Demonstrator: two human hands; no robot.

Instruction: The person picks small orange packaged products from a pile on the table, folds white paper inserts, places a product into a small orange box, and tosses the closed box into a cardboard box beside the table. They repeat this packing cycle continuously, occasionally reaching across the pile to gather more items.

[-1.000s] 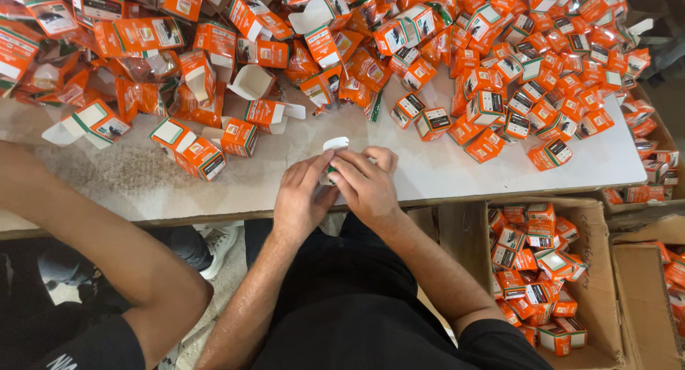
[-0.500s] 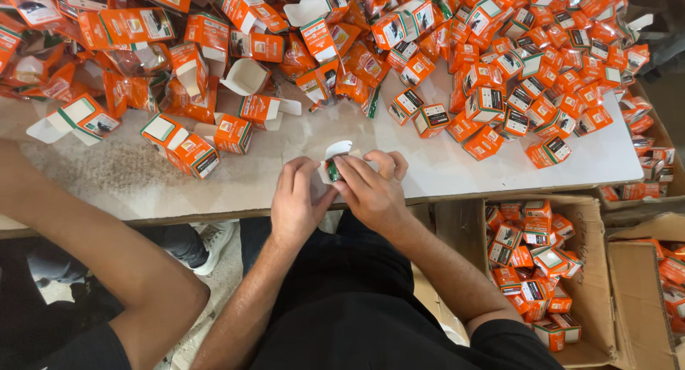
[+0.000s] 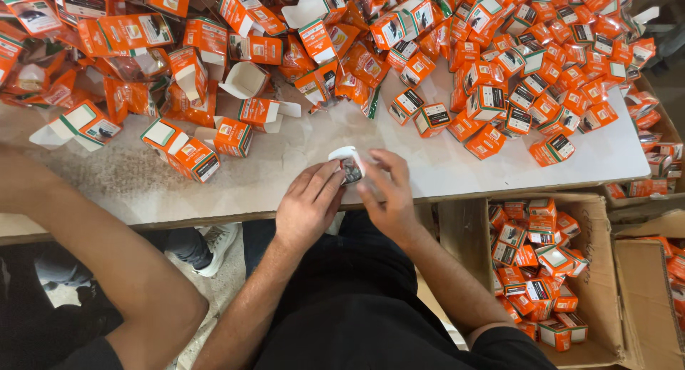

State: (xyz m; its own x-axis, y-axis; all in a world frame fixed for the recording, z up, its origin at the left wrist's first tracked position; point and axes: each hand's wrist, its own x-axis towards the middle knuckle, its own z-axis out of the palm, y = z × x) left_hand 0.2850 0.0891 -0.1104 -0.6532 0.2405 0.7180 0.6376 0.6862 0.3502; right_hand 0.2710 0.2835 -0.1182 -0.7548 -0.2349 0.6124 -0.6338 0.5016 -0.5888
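Small white box [image 3: 347,163] pinched between left hand [image 3: 308,207] and right hand [image 3: 385,195] at table [image 3: 285,177] edge, steadied from both sides; orange boxes [image 3: 499,77] heaped beyond.
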